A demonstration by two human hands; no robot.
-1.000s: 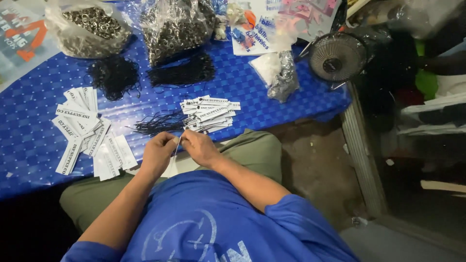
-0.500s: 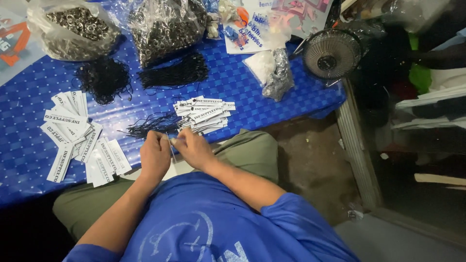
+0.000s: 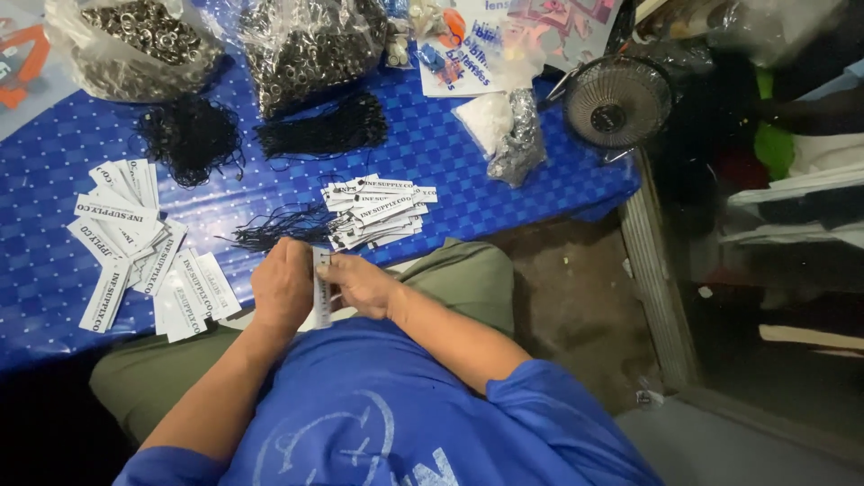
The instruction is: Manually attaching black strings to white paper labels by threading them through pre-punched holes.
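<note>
Now both hands hold tag.

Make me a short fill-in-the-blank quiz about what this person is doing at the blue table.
1. Both hands, left hand and right hand, hold one white ____ between them.
2. The tablecloth is ____ in colour.
3. The bundles of string are ____ in colour.
4. At the table's right end stands a small round ____.

Missing words: tag; blue; black; fan

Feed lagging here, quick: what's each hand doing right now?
Left hand: closed on the white paper tag held upright between both hands.
Right hand: pinching the same tag from its other side.
</note>
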